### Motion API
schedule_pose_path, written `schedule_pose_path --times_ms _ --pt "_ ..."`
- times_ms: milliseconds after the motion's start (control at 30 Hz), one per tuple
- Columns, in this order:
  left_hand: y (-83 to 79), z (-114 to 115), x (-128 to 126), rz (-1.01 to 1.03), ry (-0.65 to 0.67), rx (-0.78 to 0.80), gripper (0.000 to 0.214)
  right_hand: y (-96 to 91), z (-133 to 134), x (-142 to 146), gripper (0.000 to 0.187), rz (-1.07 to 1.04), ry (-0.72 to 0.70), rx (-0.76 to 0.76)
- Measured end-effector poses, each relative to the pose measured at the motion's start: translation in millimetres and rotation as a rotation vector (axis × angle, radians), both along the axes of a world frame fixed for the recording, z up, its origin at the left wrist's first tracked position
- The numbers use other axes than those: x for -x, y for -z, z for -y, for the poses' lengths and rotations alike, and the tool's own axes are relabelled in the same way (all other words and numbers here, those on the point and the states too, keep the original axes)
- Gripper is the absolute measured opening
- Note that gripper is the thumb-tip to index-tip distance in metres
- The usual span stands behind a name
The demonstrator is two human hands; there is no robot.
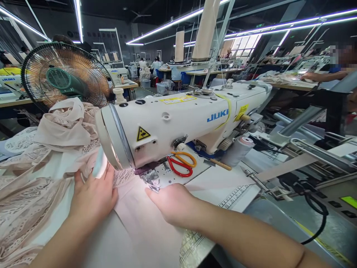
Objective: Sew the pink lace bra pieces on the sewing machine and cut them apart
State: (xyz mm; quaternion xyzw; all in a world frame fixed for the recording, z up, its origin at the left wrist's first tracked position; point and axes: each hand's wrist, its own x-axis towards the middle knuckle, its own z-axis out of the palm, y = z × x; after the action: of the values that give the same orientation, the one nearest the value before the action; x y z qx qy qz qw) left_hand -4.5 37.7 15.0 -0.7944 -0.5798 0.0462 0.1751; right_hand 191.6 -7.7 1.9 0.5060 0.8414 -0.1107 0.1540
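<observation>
The white sewing machine (181,119) reads "JUKI" in blue on its arm. It carries a yellow triangle warning sticker (143,134) near the head and yellow labels on top whose print is too small to read. The pale pink cloth (139,223) lies on the bed at six o'clock from the presser foot (152,182). The left hand (92,197) lies flat on the cloth at eight o'clock from the foot, fingers spread and gripping nothing. The right hand (173,203) rests knuckles-up at five o'clock. Its fingertips are tucked out of sight, so its hold is unclear. Red-and-orange scissors (181,163) lie at two o'clock, and a lace pile (33,175) and a fan (64,74) sit towards ten.
</observation>
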Motion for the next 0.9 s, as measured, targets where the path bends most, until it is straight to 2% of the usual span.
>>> schedule_pose_path --times_ms 167,267,367,467,533,600,900 --pt "-0.4 15 -5 -0.039 0.029 -0.122 0.046 -7.3 -2 -1 0.071 -0.014 0.021 0.021" --pt "13.2 37 -12 0.026 0.184 -0.145 0.047 -9.9 1 -8 0.059 -0.083 -0.021 0.009" --pt "30.2 61 -28 0.034 0.416 0.08 0.049 -6.9 11 -23 0.04 -0.191 -0.122 -0.066" --pt "36.3 76 -43 0.015 0.464 0.351 0.048 -1.2 27 -41 0.026 -0.257 -0.157 -0.114" --pt "34.0 78 -48 0.003 0.461 0.446 0.052 1.7 38 -50 0.026 -0.265 -0.154 -0.102" --pt "30.4 78 -48 -0.009 0.459 0.475 0.054 3.8 46 -56 0.03 -0.259 -0.154 -0.095" --pt "26.9 65 -35 0.028 0.467 0.413 0.046 12.3 53 -54 0.041 -0.205 -0.154 -0.165"
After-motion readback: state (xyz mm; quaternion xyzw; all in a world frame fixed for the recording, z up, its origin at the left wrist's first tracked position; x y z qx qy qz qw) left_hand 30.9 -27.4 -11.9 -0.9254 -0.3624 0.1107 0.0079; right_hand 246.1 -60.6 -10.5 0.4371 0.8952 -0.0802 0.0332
